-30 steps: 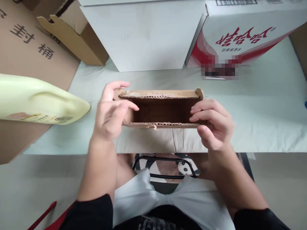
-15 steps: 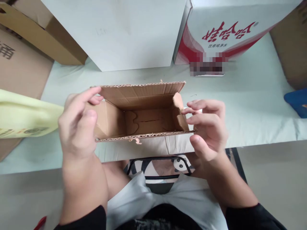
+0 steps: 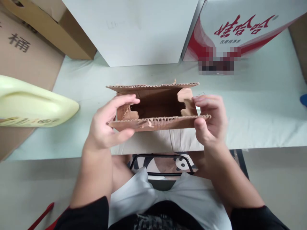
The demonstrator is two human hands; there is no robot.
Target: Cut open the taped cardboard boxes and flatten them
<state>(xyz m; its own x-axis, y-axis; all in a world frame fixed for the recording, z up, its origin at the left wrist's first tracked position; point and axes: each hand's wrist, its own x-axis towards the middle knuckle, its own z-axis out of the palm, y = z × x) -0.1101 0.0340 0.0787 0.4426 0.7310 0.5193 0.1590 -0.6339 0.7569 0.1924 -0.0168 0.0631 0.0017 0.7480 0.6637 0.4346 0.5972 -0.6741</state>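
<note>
A small brown cardboard box (image 3: 165,124) with an open top and ragged flap edges is between my hands, over the cloth-covered table. My left hand (image 3: 110,123) grips its left end, fingers over the left end flap and thumb against the near flap. At the right end, my right hand (image 3: 211,118) has its fingertips at the end flap and its thumb on the near flap's corner. Both end flaps tilt inward over the opening. The inside of the box is dark, and its bottom cannot be made out.
A yellow bottle (image 3: 38,105) lies at the left. Behind stand a white box (image 3: 144,35), a red and white carton (image 3: 240,28) and brown cartons (image 3: 79,38). The table's pale cloth (image 3: 259,121) ends near my lap.
My left hand has moved right and closed onto the box's left end. The end flaps have folded inward, and the near flap has tipped toward me. My right thumb now touches the box.
</note>
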